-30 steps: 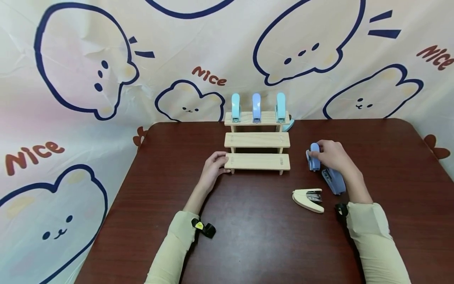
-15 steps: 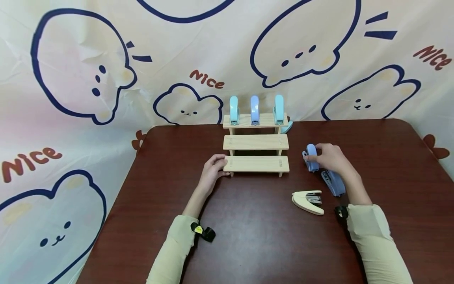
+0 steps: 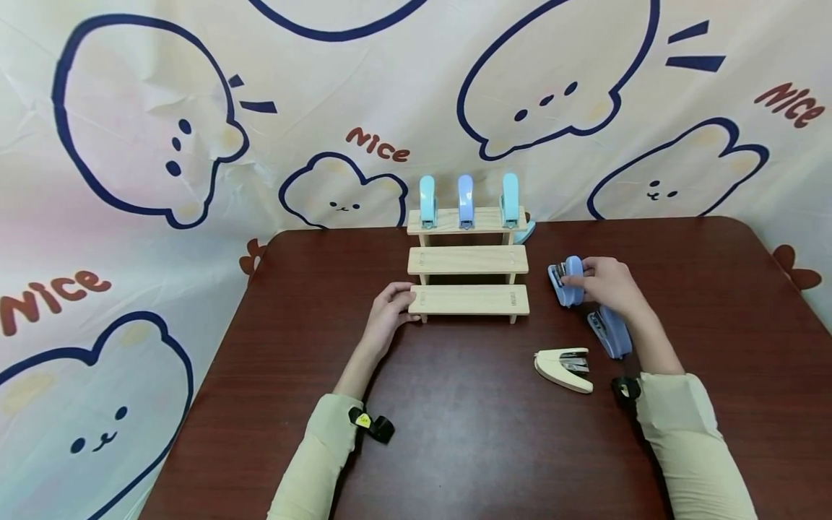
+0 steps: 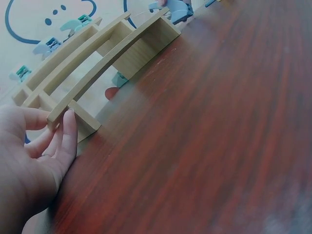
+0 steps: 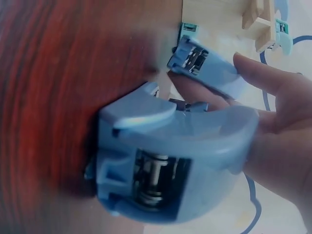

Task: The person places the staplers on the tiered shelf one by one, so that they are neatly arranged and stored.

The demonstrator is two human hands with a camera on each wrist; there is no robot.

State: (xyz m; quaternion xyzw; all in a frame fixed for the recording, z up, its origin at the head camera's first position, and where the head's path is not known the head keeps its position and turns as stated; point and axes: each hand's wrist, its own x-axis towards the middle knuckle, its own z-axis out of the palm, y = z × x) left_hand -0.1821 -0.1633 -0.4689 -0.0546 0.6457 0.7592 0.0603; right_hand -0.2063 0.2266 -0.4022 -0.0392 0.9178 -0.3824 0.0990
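In the head view my left hand grips the left end of the lowest board of a three-tier wooden rack. The left wrist view shows the fingers and thumb of that hand around the board's end. To the right of the rack, my right hand pinches a light blue stapler between thumb and fingers. The stapler is tilted, its metal part facing left. A second, greyer-blue stapler lies on the table just below this hand and looms large in the right wrist view.
On the rack's top board stand a turquoise stapler, a periwinkle stapler and another turquoise one. A turquoise object shows partly behind the rack. A cream stapler lies nearer on the brown table.
My right hand has shifted the light blue stapler slightly left and away from me, turning it so more of its metal side shows. The left hand stays on the rack.
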